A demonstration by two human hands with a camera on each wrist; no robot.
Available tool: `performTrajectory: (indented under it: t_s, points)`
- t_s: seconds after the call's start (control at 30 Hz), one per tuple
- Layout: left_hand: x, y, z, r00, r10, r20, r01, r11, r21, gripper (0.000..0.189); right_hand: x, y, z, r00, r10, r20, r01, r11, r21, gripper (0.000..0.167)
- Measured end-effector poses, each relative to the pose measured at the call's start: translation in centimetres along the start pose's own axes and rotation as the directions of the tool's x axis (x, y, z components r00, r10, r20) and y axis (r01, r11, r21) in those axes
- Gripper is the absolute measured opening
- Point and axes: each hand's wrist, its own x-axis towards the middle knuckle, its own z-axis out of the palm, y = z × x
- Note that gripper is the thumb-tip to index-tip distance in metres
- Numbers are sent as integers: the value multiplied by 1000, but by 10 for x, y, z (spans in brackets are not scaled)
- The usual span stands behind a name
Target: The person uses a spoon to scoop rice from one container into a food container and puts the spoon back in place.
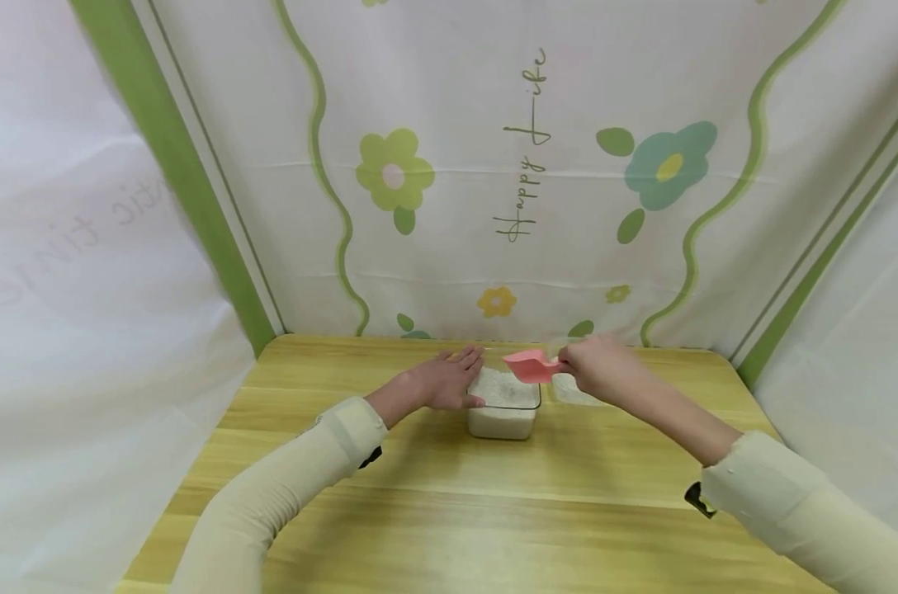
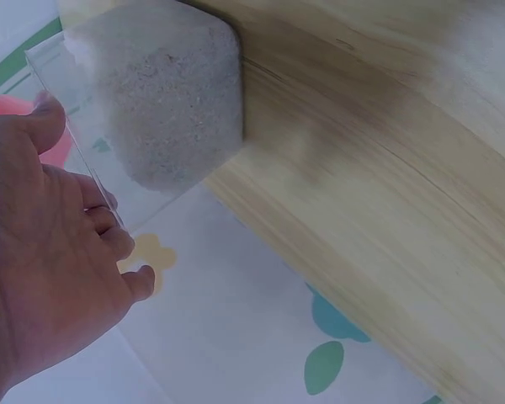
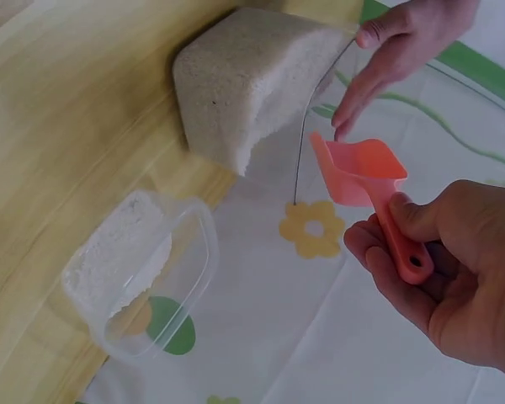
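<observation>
My left hand (image 1: 447,383) rests along the left rim of a clear rectangular container (image 1: 501,426), its fingers fairly straight and its thumb near the front corner. Whitish-grey grainy stuff (image 2: 177,109) fills much of this container. With my right hand (image 1: 605,368) I grip a pink scoop (image 3: 370,172) by its short handle, thumb on top and fingers curled beneath. The scoop is above the container's right side in the head view; bare pink shows inside its bowl. Below my right hand stands a smaller clear plastic tub (image 3: 209,244) holding white powdery stuff (image 3: 122,240).
Both containers stand toward the back of a wooden table (image 1: 464,528). A white curtain (image 1: 449,239) with printed flowers hangs behind the table's back edge, with more white cloth at both sides. Dark devices (image 1: 700,500) are strapped at the wrists.
</observation>
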Motion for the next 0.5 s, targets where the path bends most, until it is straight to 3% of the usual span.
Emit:
performTrajectory:
  t_s: [0.2,0.3,0.43,0.5]
  points:
    - [1,1,0,1000,1,-2,-1,1000,5,82,17,-11,7,997,12,71,-6,996,-85,18]
    - [0,1,0,1000,-1,8,1,1000,-1,83,26,-16,14,994,-26,102,39,991,-128,20]
    - [2,0,1,1000,-2,9,2,1000,-2,83,42,-19,24,989,-130,75,141,974,-179,31]
    - [3,0,1,1000,0,4,0,1000,-7,83,49,-20,28,987,-141,78,154,967,-201,34]
